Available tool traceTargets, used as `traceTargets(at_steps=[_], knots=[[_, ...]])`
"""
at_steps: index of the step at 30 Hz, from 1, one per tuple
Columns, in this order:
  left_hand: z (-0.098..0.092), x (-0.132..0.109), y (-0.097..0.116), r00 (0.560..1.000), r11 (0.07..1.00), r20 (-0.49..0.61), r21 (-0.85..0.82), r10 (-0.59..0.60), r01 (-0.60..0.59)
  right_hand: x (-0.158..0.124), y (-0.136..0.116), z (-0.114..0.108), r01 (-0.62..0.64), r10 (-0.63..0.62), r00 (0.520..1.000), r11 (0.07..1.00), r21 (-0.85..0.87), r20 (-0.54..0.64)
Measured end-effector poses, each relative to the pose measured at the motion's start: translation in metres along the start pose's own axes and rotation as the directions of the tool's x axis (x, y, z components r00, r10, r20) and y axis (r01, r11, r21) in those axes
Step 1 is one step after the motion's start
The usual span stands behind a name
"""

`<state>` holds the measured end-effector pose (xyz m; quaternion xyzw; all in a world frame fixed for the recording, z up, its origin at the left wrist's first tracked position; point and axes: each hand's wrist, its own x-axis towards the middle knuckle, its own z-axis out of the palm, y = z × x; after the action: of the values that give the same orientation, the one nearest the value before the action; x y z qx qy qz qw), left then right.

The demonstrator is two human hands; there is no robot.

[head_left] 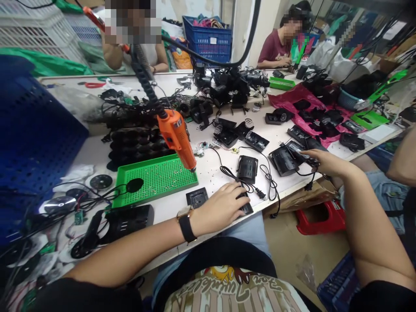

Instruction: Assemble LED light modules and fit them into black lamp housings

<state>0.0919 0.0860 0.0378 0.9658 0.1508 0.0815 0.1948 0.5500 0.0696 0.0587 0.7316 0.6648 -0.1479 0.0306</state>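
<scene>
My left hand (221,209) lies at the front edge of the table, its fingers curled over a flat black plastic part (247,209) that is mostly covered. Just beyond those fingers sits a black plastic housing (247,169) with its cord (230,172) looped beside it. Farther right, my right hand (320,161) has its fingers on a black housing (297,149) in a cluster; the fingertips are partly hidden. Another black housing (283,161) is to the left of that hand. A plug (260,193) and cable lie between my hands. A square black part (197,198) rests left of my left hand.
An orange electric screwdriver (177,136) hangs over a green tray (152,197) of small screws. Black housings, cables and a pink bag (282,100) cover the far table. A blue crate (42,130) stands left, a red stool (320,219) below. Co-workers sit opposite and at right.
</scene>
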Motion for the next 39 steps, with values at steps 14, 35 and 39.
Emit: traceTargets(at_steps=[14, 35, 39], knots=[[-0.020, -0.098, -0.025, 0.920, 0.928, -0.169, -0.189, -0.352, 0.321, -0.035, 0.021, 0.004, -0.226, 0.226, 0.974, 0.972, -0.060, -0.009], [0.015, -0.119, -0.003, 0.797, 0.826, -0.296, -0.402, -0.526, 0.396, 0.018, -0.185, 0.017, 0.065, -0.073, 0.982, 0.997, -0.049, -0.175], [0.022, -0.124, -0.001, 0.772, 0.799, -0.294, -0.431, -0.563, 0.418, 0.047, -0.213, 0.015, 0.119, -0.126, 0.971, 0.992, -0.048, -0.205]])
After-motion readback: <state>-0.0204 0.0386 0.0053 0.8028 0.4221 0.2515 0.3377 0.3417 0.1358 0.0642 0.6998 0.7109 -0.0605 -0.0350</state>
